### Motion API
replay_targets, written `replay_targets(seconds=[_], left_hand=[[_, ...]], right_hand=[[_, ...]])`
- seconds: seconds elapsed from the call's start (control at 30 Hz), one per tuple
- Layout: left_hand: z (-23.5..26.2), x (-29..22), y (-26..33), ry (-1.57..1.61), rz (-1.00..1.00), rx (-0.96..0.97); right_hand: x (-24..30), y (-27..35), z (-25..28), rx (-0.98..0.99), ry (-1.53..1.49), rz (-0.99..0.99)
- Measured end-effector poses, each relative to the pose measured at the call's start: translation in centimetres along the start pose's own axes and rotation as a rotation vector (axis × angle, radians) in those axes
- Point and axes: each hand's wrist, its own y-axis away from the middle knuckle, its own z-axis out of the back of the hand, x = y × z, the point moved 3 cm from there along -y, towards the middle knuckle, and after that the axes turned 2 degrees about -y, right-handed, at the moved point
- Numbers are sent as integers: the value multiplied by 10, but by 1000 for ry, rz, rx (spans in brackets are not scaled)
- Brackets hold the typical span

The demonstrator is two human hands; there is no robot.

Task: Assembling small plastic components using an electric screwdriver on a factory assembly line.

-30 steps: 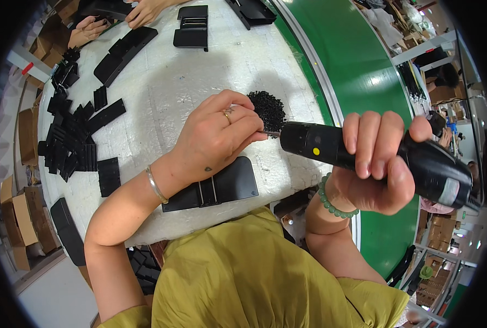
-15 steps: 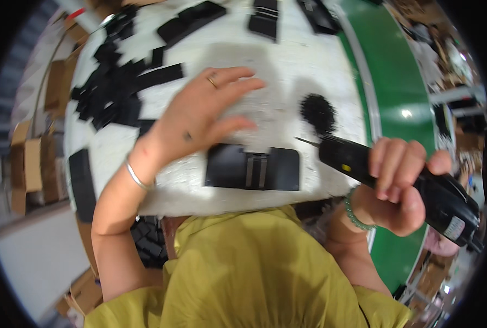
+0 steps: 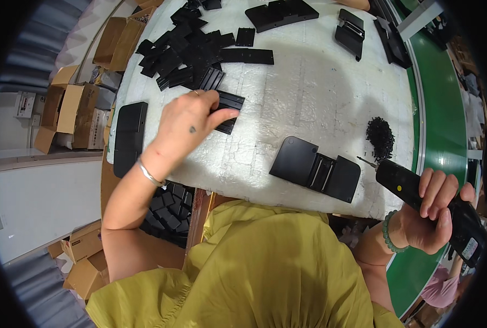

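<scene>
My left hand is at the near edge of the heap, its thumb and fingers closed on a small ribbed black plastic plate; part of the plate is hidden under the fingers. In my right hand is a black electric screwdriver, its thin bit pointing left beside a small pile of black screws. Between my hands lies a flat black panel with a slotted middle section bearing two metal rods. Nothing touches that panel.
A heap of black plastic plates covers the far left of the white foam-topped table. Black assemblies stand at the far side, and a black panel lies at the left edge. Cardboard boxes stand left; a green surface runs along the right.
My left hand has gone from above the slotted panel to the heap and closed on a plate. My view has shifted left. The screwdriver is still in my right hand.
</scene>
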Motion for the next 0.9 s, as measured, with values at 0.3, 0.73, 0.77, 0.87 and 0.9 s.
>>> replay_targets(seconds=[0.3,0.73,0.77,0.87,0.9], left_hand=[[-1,7,12,251,9,-204],[6,-5,18,34,-194,-202],[6,-9,18,138,-168,-166],[9,-27,16,520,-20,-105],[6,-38,13,765,-23,-99]], right_hand=[[3,5,4,-53,23,-11],[9,10,13,-66,29,20],[10,12,13,-89,47,33],[10,12,11,-46,-4,28],[10,11,10,-14,-3,32]])
